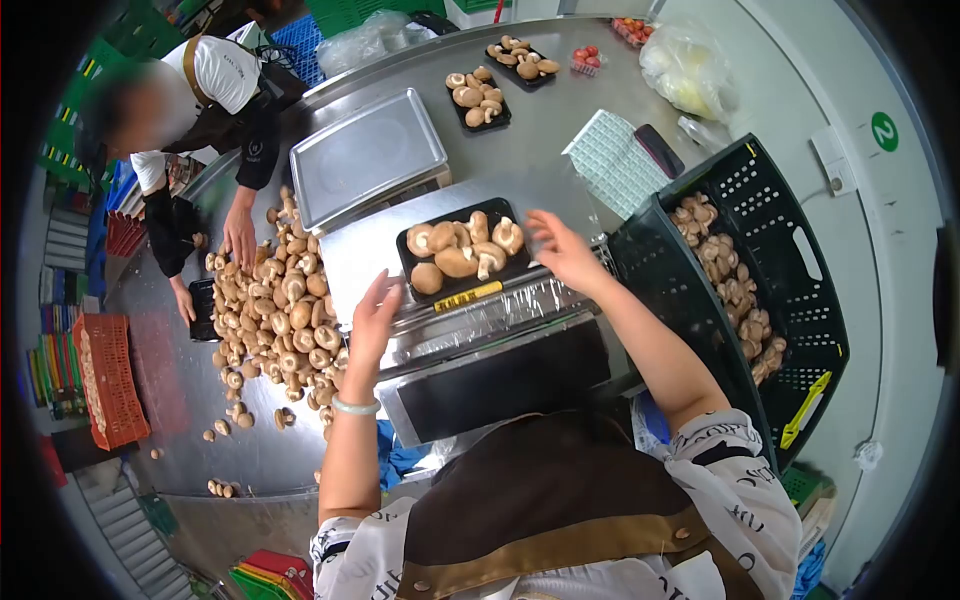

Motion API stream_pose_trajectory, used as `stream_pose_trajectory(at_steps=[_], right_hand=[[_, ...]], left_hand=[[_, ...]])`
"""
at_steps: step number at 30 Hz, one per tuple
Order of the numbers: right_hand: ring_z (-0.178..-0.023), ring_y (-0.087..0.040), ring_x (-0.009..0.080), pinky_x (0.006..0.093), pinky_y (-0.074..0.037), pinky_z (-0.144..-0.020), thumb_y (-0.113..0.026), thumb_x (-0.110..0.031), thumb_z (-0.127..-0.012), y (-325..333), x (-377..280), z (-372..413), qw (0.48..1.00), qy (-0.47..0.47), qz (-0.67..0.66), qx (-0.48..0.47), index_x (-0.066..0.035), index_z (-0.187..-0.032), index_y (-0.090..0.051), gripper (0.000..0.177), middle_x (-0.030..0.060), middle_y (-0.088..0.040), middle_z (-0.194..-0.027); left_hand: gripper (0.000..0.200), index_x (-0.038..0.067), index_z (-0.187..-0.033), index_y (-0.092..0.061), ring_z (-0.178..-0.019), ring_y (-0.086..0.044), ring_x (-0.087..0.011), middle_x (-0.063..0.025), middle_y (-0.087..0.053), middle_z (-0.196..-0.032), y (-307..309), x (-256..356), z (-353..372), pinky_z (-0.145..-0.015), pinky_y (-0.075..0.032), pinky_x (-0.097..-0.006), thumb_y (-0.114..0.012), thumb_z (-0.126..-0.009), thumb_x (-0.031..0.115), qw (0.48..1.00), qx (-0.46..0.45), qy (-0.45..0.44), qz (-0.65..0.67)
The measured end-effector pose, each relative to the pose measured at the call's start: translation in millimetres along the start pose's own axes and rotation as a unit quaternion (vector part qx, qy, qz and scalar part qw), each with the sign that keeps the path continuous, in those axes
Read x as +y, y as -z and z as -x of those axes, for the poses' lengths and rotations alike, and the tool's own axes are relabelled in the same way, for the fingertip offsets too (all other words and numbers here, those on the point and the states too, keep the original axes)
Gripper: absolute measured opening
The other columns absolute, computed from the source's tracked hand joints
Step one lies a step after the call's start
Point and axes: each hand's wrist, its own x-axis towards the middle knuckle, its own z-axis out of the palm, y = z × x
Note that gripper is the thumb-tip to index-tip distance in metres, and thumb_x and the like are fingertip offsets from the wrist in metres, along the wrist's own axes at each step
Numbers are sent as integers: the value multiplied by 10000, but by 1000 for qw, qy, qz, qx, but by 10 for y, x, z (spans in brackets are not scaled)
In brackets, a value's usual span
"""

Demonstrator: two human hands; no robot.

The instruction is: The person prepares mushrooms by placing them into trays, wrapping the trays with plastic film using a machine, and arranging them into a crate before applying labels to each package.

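Note:
A black tray (512,266) of shiitake mushrooms (456,262) lies on the metal top of a wrapping machine (360,262), between my hands. My left hand (370,318) is open at the tray's left side, fingers pointing away from me. On the other side, my right hand (566,252) is open too, its fingertips close to the tray's right edge. Clear film (480,328) stretches along the machine's front, just below a yellow label strip (468,296).
Loose mushrooms (290,310) pile up at left, where a co-worker's hand (240,232) reaches in beside a black tray (203,312). Behind the machine sits a metal platform (368,158). Filled trays (478,100) stand farther back. A dark green crate (690,300) with packed mushrooms is at right.

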Motion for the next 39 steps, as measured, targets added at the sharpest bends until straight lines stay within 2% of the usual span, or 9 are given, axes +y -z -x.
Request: stream_pose_trajectory(at_steps=[3, 9, 13, 16, 22, 25, 31, 38, 39], right_hand=[[-1045, -543, 266, 377, -445, -898, -662, -107, -802, 282, -99, 380, 956, 109, 235, 136, -29, -1138, -586, 353, 113, -602, -1086], [-952, -528, 284, 444, -391, -841, -725, -364, -771, 50, 214, 754, 881, 5, 451, 141, -56, -784, -691, 310, 91, -597, -890], [-803, -582, 251, 375, -433, -799, -644, -274, -869, -21, 437, 638, 934, 71, 341, 87, -35, -803, -631, 248, 93, -612, -791], [-648, -496, 97, 229, -392, -631, -573, -197, -919, 404, 272, 716, 988, -64, -97, -100, -29, -792, -568, 211, 5, -542, -682], [-766, -518, 199, 294, -397, -716, -452, -203, -998, 650, -671, 366, 815, 125, -542, -163, -47, -893, -485, 192, 98, -575, -796], [-1056, -567, 268, 362, -415, -941, -447, -152, -997, 362, -904, -230, 887, 132, -440, 36, -48, -921, -479, 133, 175, -642, -1023], [-941, -628, 346, 423, -483, -786, -475, -202, -980, -214, -2, -1127, 966, 52, 253, 21, -3, -975, -473, 199, 227, -645, -1008], [-886, -588, 144, 292, -473, -765, -735, -268, -833, -90, -41, -821, 978, -28, 82, -190, -6, -1111, -577, 413, 86, -630, -966], [-870, -619, 240, 357, -474, -769, -727, -364, -817, -77, -32, -680, 979, -30, 55, -196, 5, -1006, -625, 426, 121, -657, -939]], left_hand=[[290, -32, -1050, -668, -851, -626, -193, -125, -686, -902, 371, -120, 321, -755, -486, -319, -662, -882, 205, 989, 96, -6, -112], [233, 28, -784, -717, -693, -567, -328, -124, -606, -698, 23, -324, 676, -649, -448, -403, -780, -718, 242, 867, 205, -129, -435], [214, 23, -760, -663, -691, -552, -310, -113, -604, -729, -34, -621, 451, -655, -438, -376, -696, -807, 229, 942, 145, -76, -294], [212, 64, -771, -568, -649, -543, -174, -42, -578, -680, 344, -169, 528, -635, -446, -318, -580, -917, 218, 995, -60, 63, 40], [186, 74, -889, -514, -760, -594, -216, -98, -608, -827, 618, 953, 260, -767, -474, -324, -596, -930, 236, 915, -189, -104, 340], [139, 67, -901, -498, -1276, -451, -386, -288, -485, -1322, 235, 1110, -259, -1117, -322, -474, -508, -982, 179, 899, -71, -160, 402], [159, 18, -965, -482, -869, -612, -334, -176, -634, -907, -256, 62, -1045, -790, -473, -385, -490, -978, 176, 969, 20, -193, -151], [226, -8, -1044, -567, -773, -528, -117, -62, -625, -814, -188, 120, -716, -735, -445, -285, -520, -981, 204, 990, -131, -3, -52], [255, -17, -1058, -581, -773, -518, -101, -51, -625, -811, -179, 58, -628, -733, -440, -278, -524, -983, 219, 989, -147, -8, -18]])
